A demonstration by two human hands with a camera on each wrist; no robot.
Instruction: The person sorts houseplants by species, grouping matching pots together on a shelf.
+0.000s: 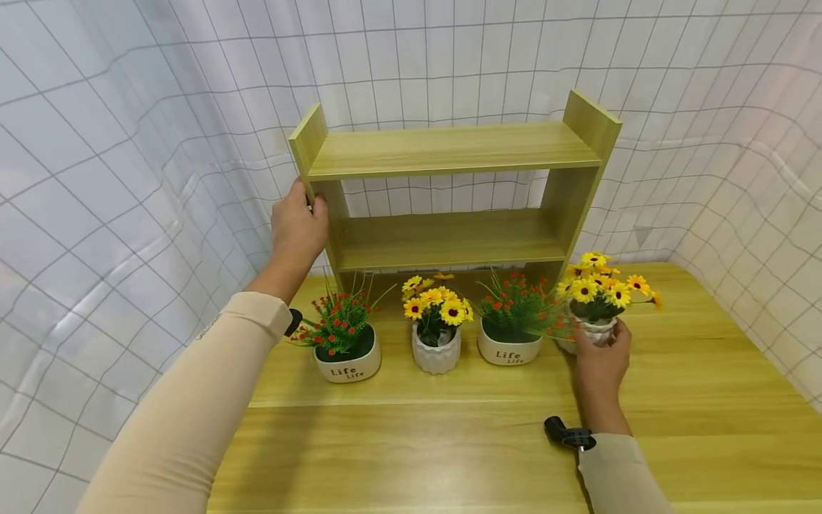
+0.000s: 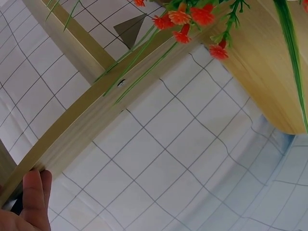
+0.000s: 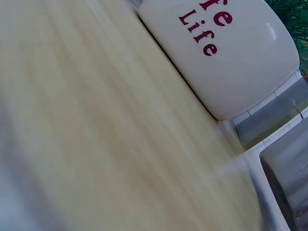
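My left hand [image 1: 299, 223] grips the left side panel of a light wooden shelf [image 1: 449, 153], fingers behind the panel and thumb at its front edge. In the left wrist view, the fingers [image 2: 36, 192] wrap the panel's edge. Over at the right, my right hand [image 1: 604, 360] holds a small white pot [image 1: 599, 331] of yellow artificial flowers [image 1: 597, 285], near the foot of the shelf's right panel. Close to that hand stands a white oval "Life" pot [image 1: 509, 351] with red-flowered greenery; the right wrist view shows this lettered pot [image 3: 240, 62] near.
In front of the shelf stand another oval "Life" pot [image 1: 349, 365] with red flowers and a fluted white pot [image 1: 437, 357] of yellow flowers. All rest on a wooden table [image 1: 411, 450]. A white grid-patterned curtain [image 1: 449, 64] surrounds the table's back and sides.
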